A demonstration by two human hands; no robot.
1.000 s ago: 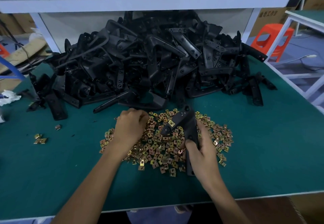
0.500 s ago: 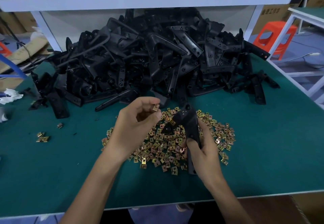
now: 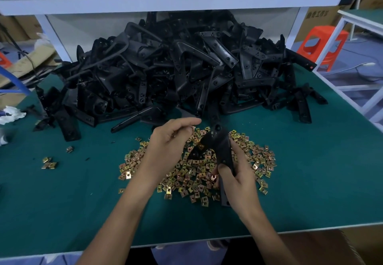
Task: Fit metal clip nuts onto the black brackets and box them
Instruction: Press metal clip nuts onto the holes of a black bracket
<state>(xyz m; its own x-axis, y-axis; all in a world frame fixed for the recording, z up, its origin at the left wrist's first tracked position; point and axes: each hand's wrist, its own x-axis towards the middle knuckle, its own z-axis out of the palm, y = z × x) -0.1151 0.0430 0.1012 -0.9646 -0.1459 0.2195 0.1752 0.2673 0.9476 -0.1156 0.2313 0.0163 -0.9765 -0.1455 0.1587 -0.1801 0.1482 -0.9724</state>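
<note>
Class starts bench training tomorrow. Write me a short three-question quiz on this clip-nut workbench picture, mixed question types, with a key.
1. True or false: the right hand grips a long black plastic bracket.
2. The heap of brass-coloured metal clip nuts lies: A in a box; B on the green table mat; C on the shelf.
3. Fill in: the left hand pinches one ____.
Key: 1 true; 2 B; 3 a single clip nut.
</note>
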